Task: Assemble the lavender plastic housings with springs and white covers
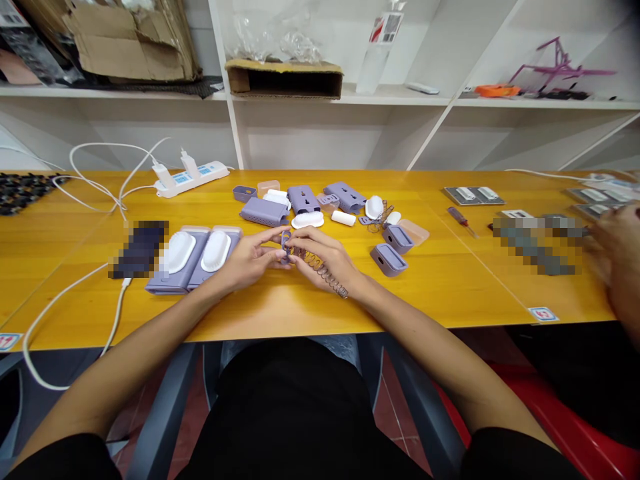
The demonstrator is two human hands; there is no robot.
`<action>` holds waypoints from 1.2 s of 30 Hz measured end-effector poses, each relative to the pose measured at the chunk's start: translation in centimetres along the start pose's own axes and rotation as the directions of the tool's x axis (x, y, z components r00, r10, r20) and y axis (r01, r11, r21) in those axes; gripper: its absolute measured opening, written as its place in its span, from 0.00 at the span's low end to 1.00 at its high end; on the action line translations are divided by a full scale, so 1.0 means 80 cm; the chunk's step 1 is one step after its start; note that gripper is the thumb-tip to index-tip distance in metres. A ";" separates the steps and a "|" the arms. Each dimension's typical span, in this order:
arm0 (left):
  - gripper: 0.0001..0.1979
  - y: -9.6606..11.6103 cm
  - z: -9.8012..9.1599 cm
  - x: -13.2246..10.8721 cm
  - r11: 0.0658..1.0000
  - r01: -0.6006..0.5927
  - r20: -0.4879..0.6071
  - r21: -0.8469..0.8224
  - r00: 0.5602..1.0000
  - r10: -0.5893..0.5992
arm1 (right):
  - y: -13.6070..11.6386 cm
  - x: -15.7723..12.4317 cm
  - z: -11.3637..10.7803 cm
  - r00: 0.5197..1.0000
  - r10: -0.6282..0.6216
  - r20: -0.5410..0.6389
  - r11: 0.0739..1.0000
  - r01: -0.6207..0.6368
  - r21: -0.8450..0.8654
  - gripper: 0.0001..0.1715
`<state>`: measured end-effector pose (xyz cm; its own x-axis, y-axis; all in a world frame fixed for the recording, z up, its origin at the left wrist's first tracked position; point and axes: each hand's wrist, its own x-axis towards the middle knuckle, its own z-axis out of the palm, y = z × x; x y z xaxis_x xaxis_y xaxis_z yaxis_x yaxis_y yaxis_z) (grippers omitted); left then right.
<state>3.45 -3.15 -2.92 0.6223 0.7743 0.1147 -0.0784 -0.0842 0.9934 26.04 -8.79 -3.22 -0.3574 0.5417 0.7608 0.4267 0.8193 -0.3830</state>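
Note:
In front of me, just above the table, my left hand pinches a small purple plastic part between thumb and fingers. My right hand closes on the same piece from the other side, at one end of a metal coil spring. The spring's free end trails down along my right wrist. How spring and part meet is hidden by my fingers. Just beyond lie purple housings and a white oval cap. To the right sit two small purple boxes, near more loose springs.
Two purple units with white caps lie at left beside a dark phone on a white cable. A power strip stands behind. At right are a screwdriver, metal plates and another person's hand. Shelves rise behind the table.

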 end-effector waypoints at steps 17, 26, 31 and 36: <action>0.40 0.013 0.004 -0.002 0.999 -0.038 0.024 0.017 0.999 0.038 | 0.003 0.002 -0.002 0.999 -0.013 0.032 0.997 0.010 0.082 0.14; 0.37 0.014 0.006 -0.003 0.999 -0.026 0.023 0.034 0.999 0.025 | 0.001 0.003 -0.003 0.998 -0.017 0.068 0.996 0.011 0.087 0.12; 0.34 0.017 0.008 -0.005 0.998 -0.030 0.029 0.059 0.999 0.029 | -0.001 0.004 -0.005 0.996 -0.039 0.082 0.996 0.032 0.080 0.12; 0.31 0.025 0.008 -0.008 0.993 -0.035 0.064 0.110 0.998 0.028 | -0.004 0.005 -0.007 0.995 -0.028 0.098 0.997 0.020 0.079 0.11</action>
<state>3.40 -4.26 -1.03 0.6683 0.7300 0.1433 -0.0140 -0.1802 0.9835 26.25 -8.93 -2.54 -0.4491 0.5342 0.7162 0.3524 0.8425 -0.4075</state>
